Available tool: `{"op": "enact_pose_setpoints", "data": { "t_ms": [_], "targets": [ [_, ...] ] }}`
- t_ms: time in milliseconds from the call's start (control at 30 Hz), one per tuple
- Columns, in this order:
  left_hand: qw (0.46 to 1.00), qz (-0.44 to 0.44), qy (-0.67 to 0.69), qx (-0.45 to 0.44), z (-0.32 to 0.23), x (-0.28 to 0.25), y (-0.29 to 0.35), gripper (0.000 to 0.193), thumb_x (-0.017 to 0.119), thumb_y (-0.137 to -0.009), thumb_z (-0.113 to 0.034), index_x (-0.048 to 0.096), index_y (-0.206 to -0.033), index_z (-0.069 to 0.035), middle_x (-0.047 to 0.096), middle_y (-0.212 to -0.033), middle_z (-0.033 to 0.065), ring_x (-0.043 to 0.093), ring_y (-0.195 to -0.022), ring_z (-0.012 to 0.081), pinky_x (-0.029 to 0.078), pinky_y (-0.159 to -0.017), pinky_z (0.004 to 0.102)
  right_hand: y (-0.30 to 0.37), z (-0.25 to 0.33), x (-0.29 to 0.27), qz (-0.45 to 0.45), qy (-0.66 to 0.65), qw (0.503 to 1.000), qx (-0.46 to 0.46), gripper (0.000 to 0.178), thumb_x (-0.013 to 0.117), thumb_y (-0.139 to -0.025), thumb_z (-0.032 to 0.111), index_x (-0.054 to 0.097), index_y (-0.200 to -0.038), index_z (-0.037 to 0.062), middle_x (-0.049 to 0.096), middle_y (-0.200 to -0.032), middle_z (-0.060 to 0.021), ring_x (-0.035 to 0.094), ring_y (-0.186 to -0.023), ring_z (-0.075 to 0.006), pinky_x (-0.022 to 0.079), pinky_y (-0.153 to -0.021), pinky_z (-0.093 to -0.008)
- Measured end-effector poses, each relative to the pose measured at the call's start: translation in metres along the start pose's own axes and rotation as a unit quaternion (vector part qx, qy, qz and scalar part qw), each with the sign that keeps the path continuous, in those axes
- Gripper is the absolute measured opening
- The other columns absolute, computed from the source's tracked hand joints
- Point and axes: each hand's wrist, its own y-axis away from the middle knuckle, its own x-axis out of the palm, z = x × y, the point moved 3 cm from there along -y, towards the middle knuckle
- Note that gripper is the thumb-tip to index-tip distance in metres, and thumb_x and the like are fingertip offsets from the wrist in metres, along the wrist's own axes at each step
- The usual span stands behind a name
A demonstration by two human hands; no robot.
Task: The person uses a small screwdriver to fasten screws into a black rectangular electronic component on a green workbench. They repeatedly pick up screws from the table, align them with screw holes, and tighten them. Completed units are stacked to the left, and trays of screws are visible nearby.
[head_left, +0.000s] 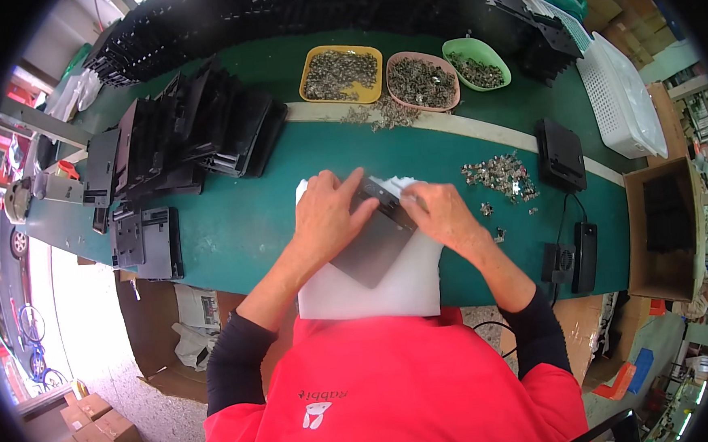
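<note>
A dark grey flat panel with small slots along its far edge lies turned cornerwise on a white foam block in front of me. My left hand grips the panel's left side, with the thumb on top and fingers at the far edge. At the panel's far right edge, my right hand has its thumb and fingers drawn together. Whatever they may hold there is hidden and slightly blurred. A pile of small metal clips lies on the green table to the right of my right hand.
Yellow, pink and green trays of small metal parts stand behind a pale strip. Stacked black panels crowd the left. A black box-shaped part, a black power adapter and a white basket are at right.
</note>
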Motion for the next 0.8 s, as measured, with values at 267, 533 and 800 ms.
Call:
{"op": "enact_pose_setpoints", "data": {
  "t_ms": [267,533,800],
  "targets": [
    [0.993,-0.1,0.001,-0.065,0.08,0.01,-0.109,0.016,0.054,-0.09,-0.011,0.063,-0.093,0.002,0.058,-0.103,0.0255,0.061,-0.091,0.0442,0.051,-0.078,0.0505,0.015,-0.007,0.014,-0.076,-0.07,0.994,0.024,0.016,0.061,-0.089,0.016,0.063,-0.083,0.0017,0.063,-0.075,-0.0175,0.063,-0.071,-0.0383,0.049,-0.062,-0.0434],
    [0.989,0.005,-0.103,-0.102,0.096,0.037,-0.195,0.015,0.068,-0.082,-0.016,0.071,-0.088,-0.002,0.066,-0.098,0.0211,0.065,-0.093,0.0397,0.052,-0.082,0.0475,0.016,-0.008,0.015,-0.104,-0.057,0.993,0.023,0.014,0.062,-0.089,0.014,0.064,-0.083,0.0015,0.063,-0.074,-0.0152,0.063,-0.067,-0.0348,0.049,-0.06,-0.0402],
    [0.982,-0.005,-0.074,-0.172,0.113,0.042,-0.204,0.017,0.071,-0.075,-0.013,0.075,-0.091,-0.008,0.071,-0.094,0.0193,0.068,-0.091,0.0367,0.054,-0.079,0.0434,0.019,-0.01,0.019,-0.116,-0.059,0.991,0.014,0.016,0.061,-0.089,0.016,0.063,-0.083,0.0022,0.064,-0.076,-0.0133,0.063,-0.07,-0.035,0.05,-0.061,-0.0419]
  ]
}}
